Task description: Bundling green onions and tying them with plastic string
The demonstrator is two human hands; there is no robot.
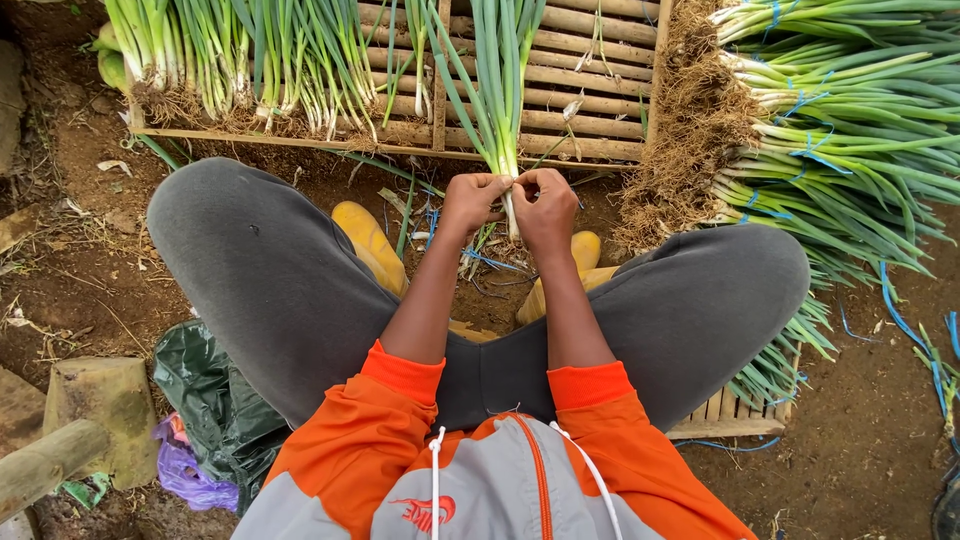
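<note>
Left hand [472,200] and right hand [543,205] pinch a scallion bunch [500,90] at its white base, leaves fanning away above the grip, tied bundles [830,130] stacked right.

A single head-worn camera is looking steeply down from above the person's chest, facing forward over the lap toward the ground. It is sitting close: the orange sleeves are filling the bottom edge at 6 o'clock, and the bent knees are spreading toward 9 and 3 o'clock. The left hand [472,203] and right hand [545,208] are meeting just above centre, near the lens. A bamboo rack [590,95] is running along 12 o'clock, farther off, and bundled green onions [850,150] are lying at 2 o'clock. No second view is sharing the scene.
</note>
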